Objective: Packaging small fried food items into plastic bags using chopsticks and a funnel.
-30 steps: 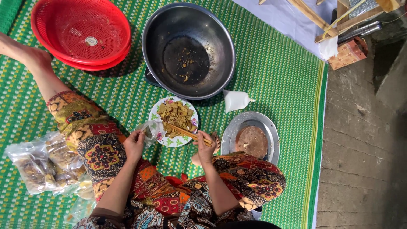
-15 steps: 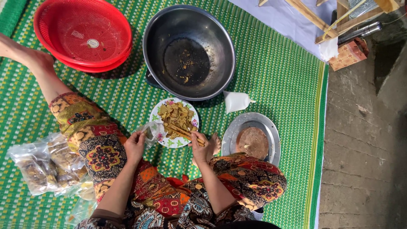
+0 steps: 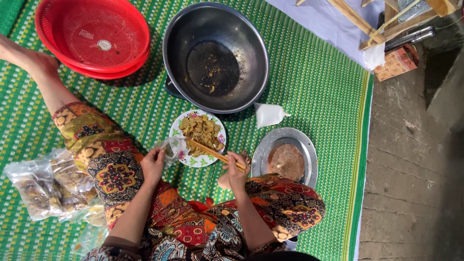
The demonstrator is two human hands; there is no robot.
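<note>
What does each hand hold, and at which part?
Right hand holds wooden chopsticks at their upper end; left hand pinches a clear plastic bag at its edge.

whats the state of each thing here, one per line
left hand: holds a small clear bag open at the plate's edge
right hand: grips chopsticks, tips on the food
flowered plate: piled with fried pieces
big metal bowl: nearly empty, only crumbs
red baskets: stacked, empty
metal tray: holds a round brown disc
filled bags: heaped beside the knee
</note>
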